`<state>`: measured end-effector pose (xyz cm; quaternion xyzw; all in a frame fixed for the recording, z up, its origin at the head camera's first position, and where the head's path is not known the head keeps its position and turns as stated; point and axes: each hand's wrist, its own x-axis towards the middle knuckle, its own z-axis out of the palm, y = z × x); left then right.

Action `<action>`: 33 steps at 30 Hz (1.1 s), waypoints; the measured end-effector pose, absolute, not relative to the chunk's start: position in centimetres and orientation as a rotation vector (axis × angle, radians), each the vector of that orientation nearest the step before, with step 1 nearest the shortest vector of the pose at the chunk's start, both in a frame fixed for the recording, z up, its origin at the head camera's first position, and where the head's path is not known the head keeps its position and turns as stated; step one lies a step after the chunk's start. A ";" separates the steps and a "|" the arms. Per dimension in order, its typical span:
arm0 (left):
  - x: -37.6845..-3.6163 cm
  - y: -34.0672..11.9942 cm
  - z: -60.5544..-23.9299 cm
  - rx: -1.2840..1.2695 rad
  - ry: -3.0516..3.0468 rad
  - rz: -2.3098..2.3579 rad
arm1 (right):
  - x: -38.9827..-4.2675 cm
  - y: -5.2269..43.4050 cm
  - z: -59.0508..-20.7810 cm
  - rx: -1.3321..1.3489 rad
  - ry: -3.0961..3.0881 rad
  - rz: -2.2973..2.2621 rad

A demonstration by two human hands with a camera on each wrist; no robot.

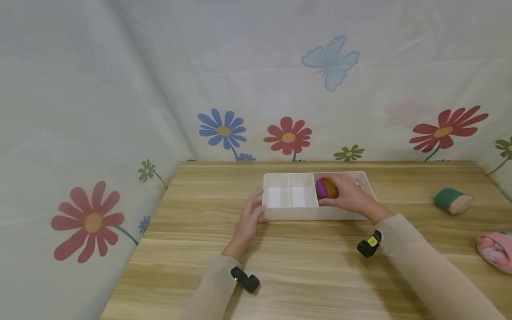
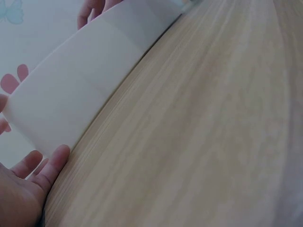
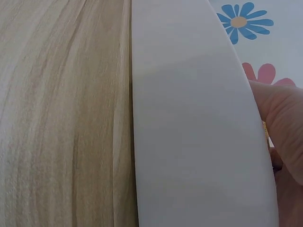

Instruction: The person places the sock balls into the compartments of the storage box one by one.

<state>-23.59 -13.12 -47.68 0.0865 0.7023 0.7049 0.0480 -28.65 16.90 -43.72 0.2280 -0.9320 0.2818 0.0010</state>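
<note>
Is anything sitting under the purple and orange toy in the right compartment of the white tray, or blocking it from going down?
Nothing visible does. The right hand grips the purple and orange round toy inside the right compartment of the white plastic divided tray. The compartment floor beneath is hidden by the hand. The left hand touches the tray's left end.

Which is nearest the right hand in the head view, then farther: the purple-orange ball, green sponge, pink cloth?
From the right hand:
1. Purple-orange ball, in its grip, inside the white tray.
2. Green sponge, on the table to the right.
3. Pink cloth, at the right edge.
</note>
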 end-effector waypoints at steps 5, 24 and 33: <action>-23.5 -12.9 -47.7 0.277 2.133 2.153 | -28.6 17.1 -43.9 0.721 -2.938 0.815; -23.7 -12.9 -48.1 0.300 2.114 2.158 | -28.4 17.6 -44.0 0.759 -2.873 0.883; -24.9 -13.3 -50.8 0.263 2.179 2.160 | -28.2 18.0 -43.9 0.759 -2.815 0.890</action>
